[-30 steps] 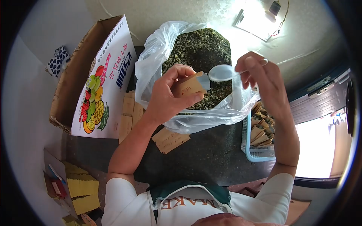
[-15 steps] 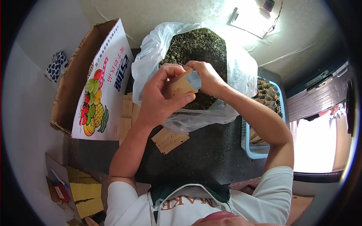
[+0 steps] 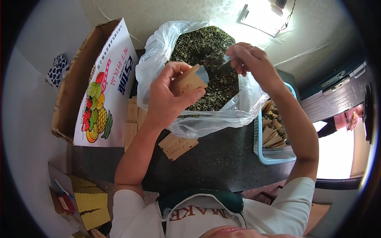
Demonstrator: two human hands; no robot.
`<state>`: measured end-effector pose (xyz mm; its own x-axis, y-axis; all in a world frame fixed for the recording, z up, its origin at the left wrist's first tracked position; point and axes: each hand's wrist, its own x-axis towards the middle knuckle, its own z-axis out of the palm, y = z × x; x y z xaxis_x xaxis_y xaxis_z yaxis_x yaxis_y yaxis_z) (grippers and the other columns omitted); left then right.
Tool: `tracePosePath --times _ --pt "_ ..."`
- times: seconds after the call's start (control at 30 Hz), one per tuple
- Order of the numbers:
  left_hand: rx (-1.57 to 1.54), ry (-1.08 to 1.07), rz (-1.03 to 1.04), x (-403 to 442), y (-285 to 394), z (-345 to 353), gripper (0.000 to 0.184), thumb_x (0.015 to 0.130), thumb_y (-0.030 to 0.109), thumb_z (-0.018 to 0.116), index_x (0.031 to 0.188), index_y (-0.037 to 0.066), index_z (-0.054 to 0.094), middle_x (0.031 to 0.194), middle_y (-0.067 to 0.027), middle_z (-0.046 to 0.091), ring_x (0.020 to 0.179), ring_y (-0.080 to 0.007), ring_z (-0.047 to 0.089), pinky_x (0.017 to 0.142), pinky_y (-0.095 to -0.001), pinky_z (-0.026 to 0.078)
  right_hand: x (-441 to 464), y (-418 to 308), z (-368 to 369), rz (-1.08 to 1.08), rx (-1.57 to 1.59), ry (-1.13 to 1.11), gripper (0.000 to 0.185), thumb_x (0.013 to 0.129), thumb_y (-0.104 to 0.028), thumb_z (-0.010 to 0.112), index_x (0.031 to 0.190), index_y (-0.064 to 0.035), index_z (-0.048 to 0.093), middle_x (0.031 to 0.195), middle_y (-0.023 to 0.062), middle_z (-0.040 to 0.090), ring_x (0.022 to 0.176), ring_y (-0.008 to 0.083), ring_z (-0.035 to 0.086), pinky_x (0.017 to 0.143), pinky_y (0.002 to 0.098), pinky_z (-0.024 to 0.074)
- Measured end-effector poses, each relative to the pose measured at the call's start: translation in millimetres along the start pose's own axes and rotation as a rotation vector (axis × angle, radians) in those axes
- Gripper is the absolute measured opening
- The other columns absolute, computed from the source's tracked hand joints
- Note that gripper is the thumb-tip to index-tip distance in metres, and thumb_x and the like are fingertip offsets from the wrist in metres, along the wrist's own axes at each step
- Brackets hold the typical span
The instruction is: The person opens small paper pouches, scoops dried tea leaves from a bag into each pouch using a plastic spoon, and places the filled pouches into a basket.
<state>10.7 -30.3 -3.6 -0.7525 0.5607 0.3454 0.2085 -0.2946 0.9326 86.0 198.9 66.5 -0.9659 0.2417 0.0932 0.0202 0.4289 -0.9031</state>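
A brown paper packet (image 3: 189, 82) with a bluish inner lining at its open mouth is held between the thumb and fingers of my left hand (image 3: 168, 93). My right hand (image 3: 251, 59), to the right and a little higher, grips a clear spoon (image 3: 229, 59) heaped with dried leaves (image 3: 214, 59). Both hands are over a large clear plastic bag (image 3: 152, 59) with its mouth spread wide, full of dark green dried leaves (image 3: 202, 41). The spoon's handle is mostly hidden by my fingers.
Flat brown packets (image 3: 178, 146) lie on the dark table (image 3: 214, 162) before the bag. At right, a light blue basket (image 3: 260, 148) holds several packets. A tall printed carton (image 3: 105, 87) stands at left. A bright lamp (image 3: 262, 18) is behind; a person (image 3: 347, 119) shows at far right.
My right hand moved from beside the packet up and to the right. The spoon, empty a second ago, now carries leaves. My left hand still holds the packet.
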Motion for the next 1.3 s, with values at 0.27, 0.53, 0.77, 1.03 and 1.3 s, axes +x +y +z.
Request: tracePosePath --times 0.27,0.53,0.77,1.03,1.3 --pt "0.130 0.036 -0.054 10.5 0.9 12.7 0.043 0.075 0.013 0.083 0.109 0.003 0.058 0.098 -0.0040 0.060 0.086 -0.0106 0.058 0.075 -0.0260 0.053 -18.5 -23.3 -13.0 -0.038 0.006 -0.081 0.033 0.103 -0.030 0.045 0.099 -0.0047 0.066 0.074 -0.0009 0.059 0.065 0.0066 0.053 0.057 0.0221 0.0420" --pt "0.224 -0.029 -0.038 10.9 0.4 17.1 0.047 0.077 0.008 0.083 0.115 0.003 0.057 0.100 -0.0025 0.060 0.090 -0.0066 0.058 0.078 -0.0209 0.052 -18.4 -28.0 4.6 0.001 -0.098 -0.131 0.031 0.104 -0.029 0.045 0.097 -0.0049 0.064 0.073 -0.0007 0.056 0.063 0.0055 0.049 0.057 0.0205 0.0408" --pt "0.014 -0.044 -0.094 13.9 -10.2 25.1 0.049 0.073 0.016 0.085 0.112 0.002 0.058 0.100 -0.0050 0.059 0.086 -0.0105 0.059 0.074 -0.0250 0.054 -31.1 -41.0 23.9 -0.244 -0.390 -0.114 0.020 0.097 -0.017 0.053 0.104 0.0009 0.059 0.078 0.0152 0.061 0.071 0.0274 0.061 0.067 0.0394 0.0486" --pt "-0.088 -0.033 -0.144 10.6 -12.4 21.5 0.052 0.076 0.015 0.084 0.118 0.002 0.056 0.102 -0.0057 0.060 0.090 -0.0092 0.060 0.078 -0.0227 0.055 -29.6 -43.2 17.4 -0.651 -0.637 -0.073 0.010 0.096 -0.009 0.058 0.100 0.0000 0.057 0.085 0.0159 0.062 0.072 0.0325 0.062 0.064 0.0398 0.0482" --pt "-0.154 -0.050 -0.152 9.0 -15.4 20.9 0.051 0.078 0.014 0.083 0.119 0.002 0.056 0.102 -0.0048 0.060 0.089 -0.0082 0.060 0.078 -0.0218 0.054 -41.3 -54.5 10.5 -0.725 -0.835 -0.084 0.016 0.090 -0.002 0.062 0.106 -0.0044 0.063 0.090 0.0118 0.060 0.075 0.0265 0.063 0.064 0.0376 0.0490"
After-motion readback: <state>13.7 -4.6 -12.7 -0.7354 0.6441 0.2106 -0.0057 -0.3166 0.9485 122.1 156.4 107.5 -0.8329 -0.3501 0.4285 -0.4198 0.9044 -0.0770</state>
